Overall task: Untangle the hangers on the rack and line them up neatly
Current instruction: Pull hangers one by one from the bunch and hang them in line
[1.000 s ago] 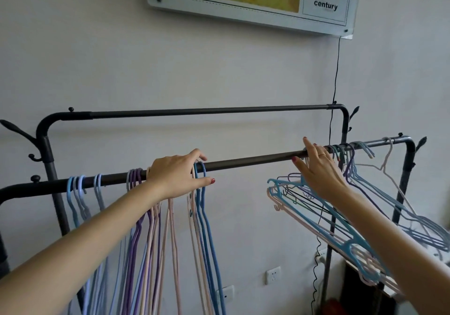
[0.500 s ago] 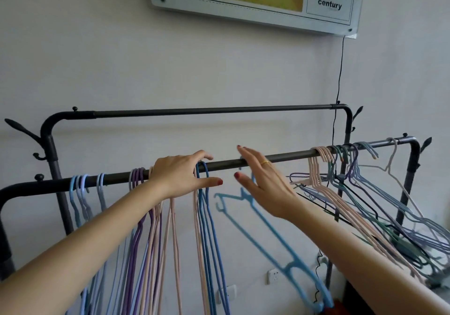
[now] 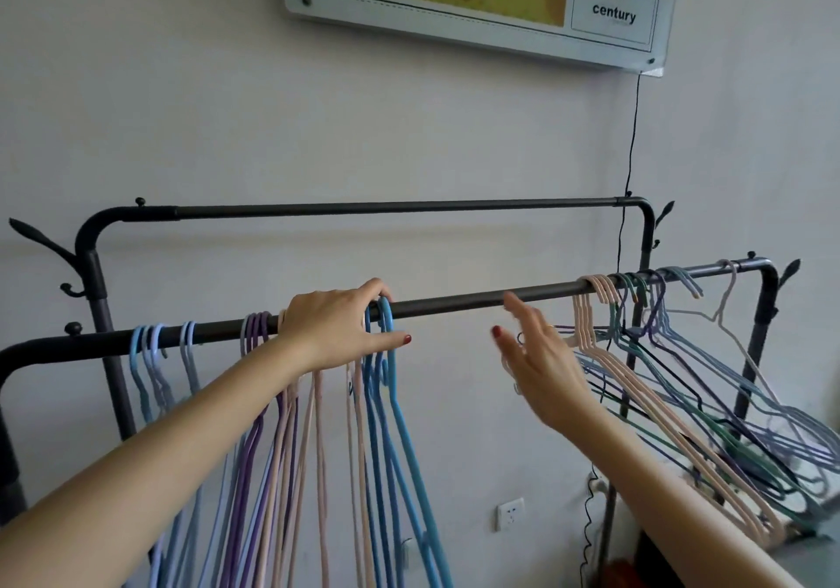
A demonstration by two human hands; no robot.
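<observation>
Blue hanger now hung with the sorted group

The blue hanger (image 3: 386, 360) has left the right hand (image 3: 538, 374), which has drawn back toward 3 o'clock, seemingly empty, its fingers (image 3: 516, 303) blurred.
</observation>
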